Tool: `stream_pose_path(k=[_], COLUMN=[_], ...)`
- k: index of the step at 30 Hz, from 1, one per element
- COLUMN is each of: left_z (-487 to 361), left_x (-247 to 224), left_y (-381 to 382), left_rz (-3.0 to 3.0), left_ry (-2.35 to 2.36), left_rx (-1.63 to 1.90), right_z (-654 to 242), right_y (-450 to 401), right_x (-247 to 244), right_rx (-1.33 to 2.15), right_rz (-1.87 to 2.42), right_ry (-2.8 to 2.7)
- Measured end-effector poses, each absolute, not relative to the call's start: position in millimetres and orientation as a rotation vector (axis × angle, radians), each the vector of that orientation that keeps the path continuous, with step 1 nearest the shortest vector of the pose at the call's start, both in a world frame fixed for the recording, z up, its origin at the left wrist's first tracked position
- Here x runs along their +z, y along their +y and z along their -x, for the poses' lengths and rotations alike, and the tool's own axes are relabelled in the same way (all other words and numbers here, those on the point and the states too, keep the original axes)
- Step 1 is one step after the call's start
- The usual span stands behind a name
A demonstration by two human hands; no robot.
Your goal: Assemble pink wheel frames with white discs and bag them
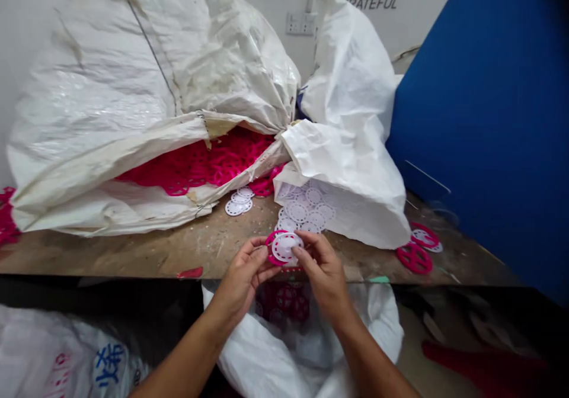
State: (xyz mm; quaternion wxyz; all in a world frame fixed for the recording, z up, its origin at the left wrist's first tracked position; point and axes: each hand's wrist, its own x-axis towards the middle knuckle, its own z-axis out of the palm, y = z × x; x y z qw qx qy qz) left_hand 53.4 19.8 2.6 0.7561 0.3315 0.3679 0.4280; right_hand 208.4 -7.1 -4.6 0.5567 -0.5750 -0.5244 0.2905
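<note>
My left hand pinches a pink plastic ring disc at its left edge, above the front edge of the table. A white round disc with small slots near its rim lies against the pink one, overlapping most of it. My right hand grips the white disc at its right side, thumb on its face. Just behind the hands, more white discs spill from the mouth of a white sack. Below them hangs an open white bag with pink and white discs inside.
A large white woven sack full of pink pieces lies open at the back left. A few white discs rest beside it. Pink discs lie at the right, near a blue panel. The wooden table ends just under my hands.
</note>
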Motion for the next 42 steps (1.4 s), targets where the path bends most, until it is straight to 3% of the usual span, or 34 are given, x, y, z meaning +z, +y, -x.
stream_pose_path(k=[4,11,19,28,32,36,42], left_z=[-68.0,-65.1,-58.8,-48.6,-13.6,44.5,115.1], left_x=[-3.6,1.9,-10.5,-17.9,2.1,23.3,20.3], left_y=[9.8,5.8,-1.7,-12.0,6.4,69.6,189.8], left_rz=[-0.948,-1.347,-1.050,-1.164,-1.489,-2.019,-2.253], left_ry=[0.849,0.986,0.878,0.923,0.989,1.458,2.064], left_rx=[0.934,1.022,0.796,0.677,0.526,0.762,0.722], right_z=[-212.4,-216.0,-220.4,-221.9,-251.8,-280.1,-288.0], right_y=[-18.2,-19.3,-24.0,-36.9,-14.1,26.0,44.9], right_x=[-9.5,-4.8,-11.0,-16.9,-18.6,-44.6,-67.7], right_rx=[0.504,0.773,1.124,1.104,0.789,0.272,0.123], right_rz=[1.369,1.304,1.233,1.326,1.546,1.750,1.748], right_ry=[-1.434,-1.457,-1.187,-1.460,-1.642,-1.721,-1.891])
